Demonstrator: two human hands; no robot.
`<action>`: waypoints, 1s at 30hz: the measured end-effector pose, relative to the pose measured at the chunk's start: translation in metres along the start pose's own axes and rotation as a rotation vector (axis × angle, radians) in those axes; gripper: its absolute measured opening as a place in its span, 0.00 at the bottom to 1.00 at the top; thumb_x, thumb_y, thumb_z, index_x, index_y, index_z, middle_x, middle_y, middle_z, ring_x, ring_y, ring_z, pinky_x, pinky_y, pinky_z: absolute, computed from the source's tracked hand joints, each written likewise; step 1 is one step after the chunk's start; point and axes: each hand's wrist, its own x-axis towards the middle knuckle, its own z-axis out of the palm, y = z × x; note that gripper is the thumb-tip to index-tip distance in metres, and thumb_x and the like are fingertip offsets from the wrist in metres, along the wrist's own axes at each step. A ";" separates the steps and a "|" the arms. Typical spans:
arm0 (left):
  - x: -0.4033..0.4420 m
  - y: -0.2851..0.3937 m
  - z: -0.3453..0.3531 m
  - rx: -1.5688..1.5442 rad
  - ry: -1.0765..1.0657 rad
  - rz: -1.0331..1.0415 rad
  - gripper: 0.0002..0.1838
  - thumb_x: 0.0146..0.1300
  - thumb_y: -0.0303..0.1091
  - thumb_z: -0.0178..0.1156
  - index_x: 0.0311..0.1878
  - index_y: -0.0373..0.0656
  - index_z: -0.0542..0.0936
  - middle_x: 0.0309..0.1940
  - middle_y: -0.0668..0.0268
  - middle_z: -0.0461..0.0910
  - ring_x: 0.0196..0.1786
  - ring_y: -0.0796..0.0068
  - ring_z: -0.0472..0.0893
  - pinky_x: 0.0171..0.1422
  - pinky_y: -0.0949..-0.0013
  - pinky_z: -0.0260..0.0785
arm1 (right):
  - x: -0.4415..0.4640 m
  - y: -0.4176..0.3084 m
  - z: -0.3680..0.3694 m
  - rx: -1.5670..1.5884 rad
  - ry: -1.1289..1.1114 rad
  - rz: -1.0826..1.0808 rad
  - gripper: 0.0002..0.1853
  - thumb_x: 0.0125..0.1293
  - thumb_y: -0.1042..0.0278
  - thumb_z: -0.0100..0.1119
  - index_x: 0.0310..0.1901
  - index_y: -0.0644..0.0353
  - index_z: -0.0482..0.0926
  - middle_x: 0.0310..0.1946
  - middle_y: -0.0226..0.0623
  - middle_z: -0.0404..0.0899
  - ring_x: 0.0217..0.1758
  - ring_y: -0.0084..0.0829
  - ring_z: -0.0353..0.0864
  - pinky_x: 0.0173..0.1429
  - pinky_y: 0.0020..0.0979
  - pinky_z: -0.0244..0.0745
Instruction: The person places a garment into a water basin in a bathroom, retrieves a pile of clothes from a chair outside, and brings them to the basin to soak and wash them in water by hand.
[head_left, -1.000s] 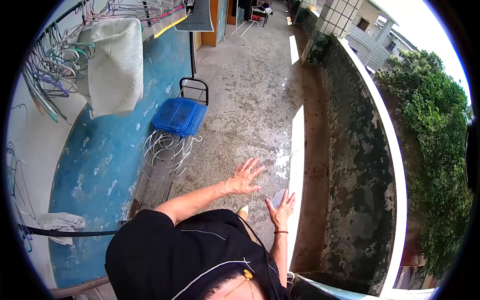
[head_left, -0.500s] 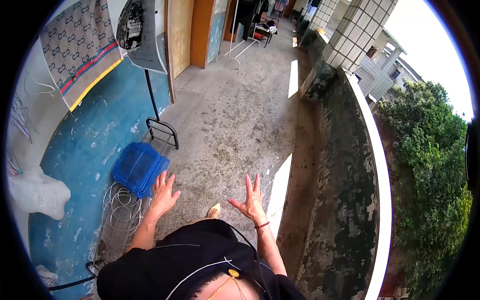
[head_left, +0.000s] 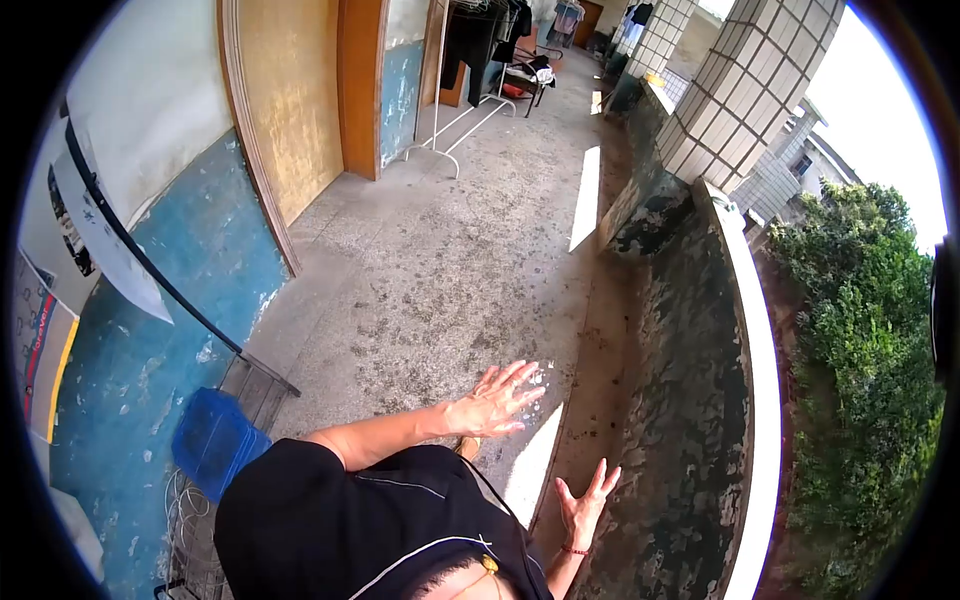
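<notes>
My left hand (head_left: 494, 402) reaches across the front of my body above the concrete floor (head_left: 440, 270), its fingers spread and nothing in them. Lower and to the right, my right hand (head_left: 587, 505) is raised near the dark, peeling parapet wall (head_left: 680, 390), with fingers apart and no object held. A red beaded bracelet (head_left: 575, 550) circles the right wrist. Behind my left arm, a blue folded mesh item (head_left: 215, 442) rests on a low metal rack (head_left: 262, 385) beside the blue-painted wall. Loops of pale wire (head_left: 187, 500) lie next to it, partly hidden by my sleeve.
The corridor runs ahead past a wooden door (head_left: 285, 105). A white clothes rack (head_left: 437, 120) with dark garments stands at the far left. A tiled pillar (head_left: 745, 85) rises from the parapet, and green trees (head_left: 860, 320) grow beyond it. One shoe tip (head_left: 468, 447) shows below.
My left hand has swung from beside the blue mesh item to the right, across my body. My right hand has shifted right and down. The view has turned, putting the rack farther left.
</notes>
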 end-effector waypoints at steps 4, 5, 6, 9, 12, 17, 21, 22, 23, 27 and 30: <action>0.086 -0.103 -0.027 0.070 -0.142 -0.251 0.36 0.56 0.44 0.56 0.66 0.50 0.54 0.68 0.51 0.38 0.69 0.48 0.42 0.64 0.41 0.45 | 0.175 -0.003 0.029 0.056 -0.098 -0.038 0.51 0.42 0.47 0.69 0.65 0.56 0.53 0.66 0.57 0.38 0.61 0.53 0.61 0.58 0.47 0.62; 0.109 -0.128 -0.049 0.082 -0.137 -0.286 0.36 0.56 0.45 0.57 0.66 0.49 0.54 0.68 0.51 0.39 0.69 0.48 0.42 0.64 0.42 0.45 | 0.226 -0.017 0.034 0.061 -0.156 -0.069 0.51 0.42 0.47 0.69 0.65 0.56 0.53 0.66 0.57 0.39 0.60 0.52 0.62 0.58 0.46 0.62; 0.129 -0.153 -0.070 0.128 -0.050 -0.319 0.36 0.56 0.44 0.57 0.66 0.48 0.54 0.67 0.50 0.41 0.68 0.48 0.45 0.65 0.44 0.44 | 0.275 -0.032 0.041 0.061 -0.212 -0.105 0.51 0.42 0.46 0.69 0.65 0.57 0.53 0.66 0.57 0.39 0.59 0.50 0.64 0.58 0.46 0.62; 0.175 -0.232 -0.114 0.224 0.146 -0.481 0.35 0.53 0.41 0.60 0.63 0.44 0.59 0.65 0.48 0.46 0.67 0.48 0.47 0.67 0.51 0.45 | 0.417 -0.082 0.079 0.037 -0.280 -0.395 0.51 0.42 0.44 0.68 0.65 0.57 0.52 0.66 0.59 0.39 0.59 0.50 0.65 0.59 0.47 0.58; 0.214 -0.319 -0.128 0.273 0.283 -0.678 0.35 0.53 0.40 0.60 0.63 0.43 0.59 0.65 0.48 0.47 0.67 0.47 0.48 0.64 0.47 0.47 | 0.549 -0.132 0.133 0.001 -0.334 -0.606 0.52 0.42 0.42 0.67 0.65 0.56 0.51 0.66 0.60 0.38 0.59 0.50 0.64 0.59 0.52 0.56; 0.292 -0.493 -0.144 0.260 0.238 -0.836 0.36 0.53 0.40 0.60 0.63 0.43 0.59 0.65 0.46 0.46 0.67 0.46 0.47 0.64 0.46 0.47 | 0.736 -0.191 0.207 0.121 -0.273 -0.557 0.44 0.50 0.55 0.65 0.65 0.57 0.51 0.65 0.60 0.39 0.55 0.58 0.65 0.54 0.44 0.68; 0.413 -0.620 -0.181 0.251 0.161 -0.756 0.35 0.54 0.41 0.59 0.64 0.42 0.58 0.65 0.46 0.45 0.67 0.46 0.47 0.65 0.46 0.47 | 0.871 -0.188 0.233 0.104 -0.170 -0.486 0.44 0.49 0.58 0.67 0.64 0.57 0.52 0.64 0.61 0.41 0.51 0.55 0.69 0.50 0.44 0.69; 0.451 -0.648 -0.191 0.220 0.157 -0.677 0.35 0.55 0.42 0.59 0.64 0.42 0.57 0.65 0.46 0.44 0.67 0.47 0.47 0.65 0.46 0.48 | 0.902 -0.187 0.232 0.121 -0.137 -0.468 0.43 0.49 0.59 0.67 0.64 0.56 0.53 0.65 0.59 0.41 0.55 0.55 0.67 0.52 0.43 0.69; 0.491 -0.675 -0.198 0.193 0.152 -0.595 0.35 0.55 0.42 0.58 0.64 0.42 0.57 0.65 0.46 0.44 0.68 0.47 0.47 0.65 0.46 0.48 | 0.932 -0.188 0.227 0.171 -0.130 -0.427 0.43 0.49 0.60 0.67 0.64 0.57 0.54 0.65 0.58 0.41 0.57 0.55 0.65 0.54 0.43 0.68; 0.641 -0.784 -0.186 0.128 0.098 -0.348 0.35 0.56 0.43 0.57 0.65 0.45 0.57 0.66 0.47 0.43 0.68 0.47 0.46 0.66 0.47 0.48 | 1.052 -0.162 0.241 0.157 -0.084 -0.210 0.41 0.50 0.61 0.66 0.64 0.58 0.54 0.66 0.55 0.41 0.65 0.53 0.55 0.61 0.42 0.62; 0.740 -0.858 -0.168 0.139 0.065 -0.227 0.35 0.56 0.42 0.57 0.65 0.46 0.56 0.66 0.47 0.43 0.68 0.47 0.46 0.66 0.48 0.48 | 1.153 -0.130 0.283 0.134 -0.068 -0.125 0.41 0.50 0.61 0.66 0.63 0.59 0.55 0.65 0.56 0.43 0.64 0.54 0.55 0.60 0.41 0.64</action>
